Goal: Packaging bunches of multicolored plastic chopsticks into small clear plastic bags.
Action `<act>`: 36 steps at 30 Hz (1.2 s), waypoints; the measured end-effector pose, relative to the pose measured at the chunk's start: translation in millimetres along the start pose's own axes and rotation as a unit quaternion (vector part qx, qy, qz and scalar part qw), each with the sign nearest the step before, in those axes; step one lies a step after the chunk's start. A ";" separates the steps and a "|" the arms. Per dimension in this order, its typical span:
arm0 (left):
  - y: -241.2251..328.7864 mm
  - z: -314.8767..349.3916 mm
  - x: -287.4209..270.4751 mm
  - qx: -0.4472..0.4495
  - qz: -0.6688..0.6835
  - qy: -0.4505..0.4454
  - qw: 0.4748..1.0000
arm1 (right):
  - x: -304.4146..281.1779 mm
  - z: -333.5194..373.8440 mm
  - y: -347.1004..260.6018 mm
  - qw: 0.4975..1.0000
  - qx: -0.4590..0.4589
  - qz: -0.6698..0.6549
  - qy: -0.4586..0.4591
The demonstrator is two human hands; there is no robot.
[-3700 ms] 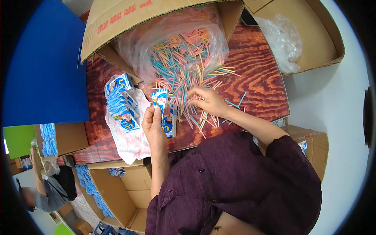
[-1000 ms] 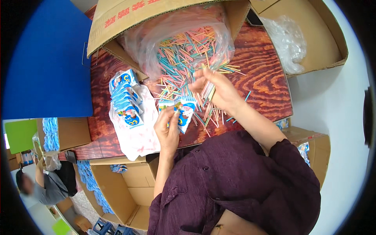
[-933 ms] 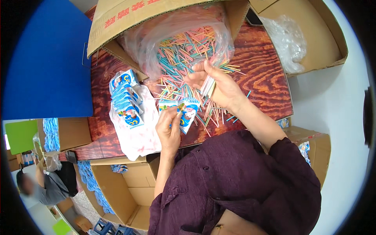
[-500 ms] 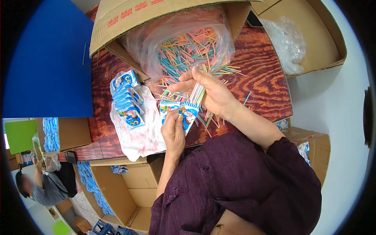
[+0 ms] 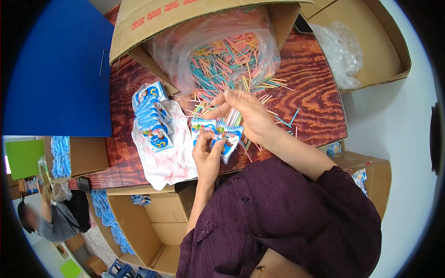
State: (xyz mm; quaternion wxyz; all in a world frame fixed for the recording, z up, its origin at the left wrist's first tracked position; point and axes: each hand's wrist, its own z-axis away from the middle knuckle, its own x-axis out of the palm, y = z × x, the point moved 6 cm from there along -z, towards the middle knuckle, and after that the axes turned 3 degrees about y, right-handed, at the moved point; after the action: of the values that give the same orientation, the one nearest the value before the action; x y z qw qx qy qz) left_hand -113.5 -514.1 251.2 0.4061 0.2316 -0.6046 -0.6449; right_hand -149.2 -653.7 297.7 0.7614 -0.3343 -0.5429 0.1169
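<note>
My left hand (image 5: 207,156) pinches two blue-and-white printed packets (image 5: 230,137) side by side in front of my lap. My right hand (image 5: 254,118) curls round a small bundle of thin pastel sticks (image 5: 235,116), held upright at the upper edge of the right-hand packet. The lower ends of the bundle appear to be inside that packet, though fingers partly hide them. Beyond my hands, a heap of loose pink, yellow and teal sticks (image 5: 218,67) spills from a clear plastic bag (image 5: 174,62). To the left, a stack of similar packets (image 5: 153,123) lies on a stained white cloth (image 5: 160,169).
A large cardboard box (image 5: 162,18) lies on its side around the bag on the wood-grain table (image 5: 315,102). Another box (image 5: 380,41) with crumpled plastic stands right. Below the table edge is an open carton (image 5: 162,227). A person (image 5: 60,217) works at far left.
My right hand has lowered slightly, and less of the stick bundle shows above the packet. The right-hand packet has shifted right and its lower part bulges. My left thumb has moved.
</note>
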 end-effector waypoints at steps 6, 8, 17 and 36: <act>25.2 4.1 1.2 0.166 -0.180 -0.009 0.970 | 2.8 4.7 -5.4 1.000 0.002 -0.027 -0.015; 32.7 9.4 2.7 0.223 -0.239 0.011 0.945 | 0.1 0.0 -13.4 0.998 -0.011 -0.059 -0.001; 33.7 12.7 3.3 0.272 -0.221 0.030 0.936 | 9.4 3.5 -9.6 0.994 0.017 -0.104 0.019; 15.3 14.8 -3.9 0.194 -0.142 0.020 0.970 | 14.1 17.7 -11.0 0.993 -0.107 -0.057 -0.002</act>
State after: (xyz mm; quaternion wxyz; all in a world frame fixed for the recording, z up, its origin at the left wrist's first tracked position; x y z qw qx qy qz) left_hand -119.2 -501.3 267.7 0.2699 0.4022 -0.6709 -0.5614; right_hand -161.9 -647.5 318.6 0.7255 -0.3822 -0.5722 0.0152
